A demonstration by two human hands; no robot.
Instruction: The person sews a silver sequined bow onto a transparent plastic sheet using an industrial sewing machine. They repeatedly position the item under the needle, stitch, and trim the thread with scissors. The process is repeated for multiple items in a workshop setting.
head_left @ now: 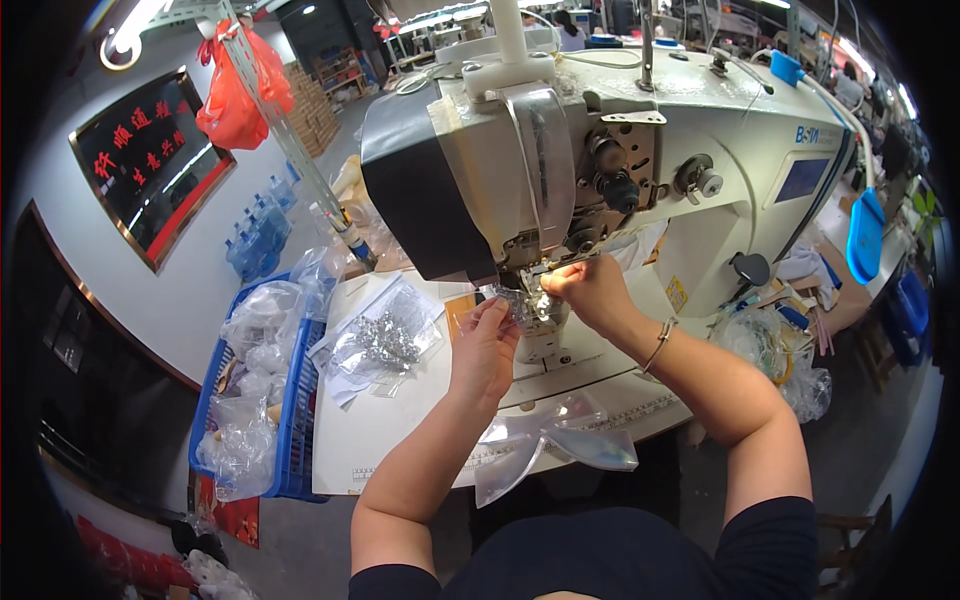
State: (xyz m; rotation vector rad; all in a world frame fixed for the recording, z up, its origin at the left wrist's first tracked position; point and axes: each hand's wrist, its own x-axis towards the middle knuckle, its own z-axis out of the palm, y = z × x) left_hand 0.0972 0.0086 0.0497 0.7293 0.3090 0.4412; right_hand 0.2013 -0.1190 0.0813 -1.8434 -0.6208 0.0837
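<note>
A large white industrial sewing machine with a dark end cover stands in front of me. My left hand is closed on a clear plastic piece just left of the needle area. At the needle area, the fingers of my right hand are pinched together; what they hold, if anything, is too small to tell. Shiny metal parts of the machine lie between my two hands. On the table's front edge, below my hands, rest several petal-shaped clear plastic pieces.
Left of my left hand, small silvery parts lie on a clear bag and white sheets. A blue basket full of clear plastic bags stands against the table's left side. A blue-ended cord hangs at the right, above more bagged material.
</note>
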